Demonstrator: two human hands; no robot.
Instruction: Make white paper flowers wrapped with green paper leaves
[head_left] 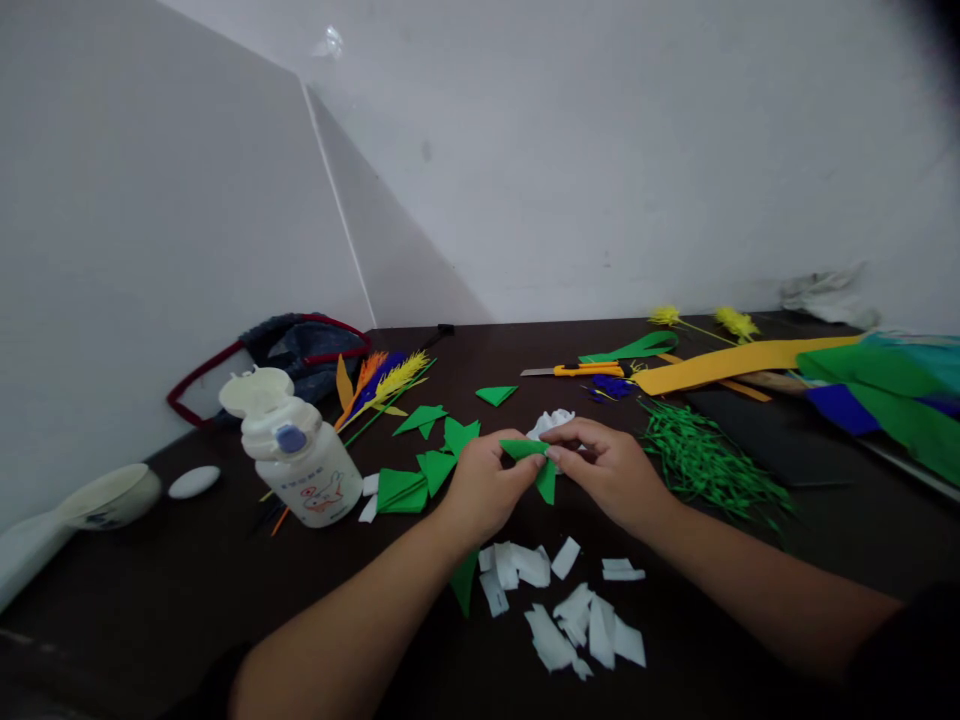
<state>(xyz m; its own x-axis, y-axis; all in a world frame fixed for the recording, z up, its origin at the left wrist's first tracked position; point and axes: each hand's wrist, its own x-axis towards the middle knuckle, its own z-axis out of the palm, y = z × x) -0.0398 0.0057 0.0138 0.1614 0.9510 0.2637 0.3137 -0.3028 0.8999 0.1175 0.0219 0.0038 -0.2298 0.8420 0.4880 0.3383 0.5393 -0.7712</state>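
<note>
Over the middle of the dark table, my left hand pinches a folded green paper piece by its left side. The fingertips of my right hand close on the right side of that same piece. One pointed end of it hangs down between my hands. A crumpled white wad lies just behind my fingers, partly hidden. Left of my left hand are several folded green pieces. Another green piece lies farther back. White paper strips are scattered below my hands.
A white bottle with its lid up stands at left, near colourful paper stalks and a dark bag. Behind my right hand lies a yellow utility knife, blade out. Green shreds and a yellow strip are at right.
</note>
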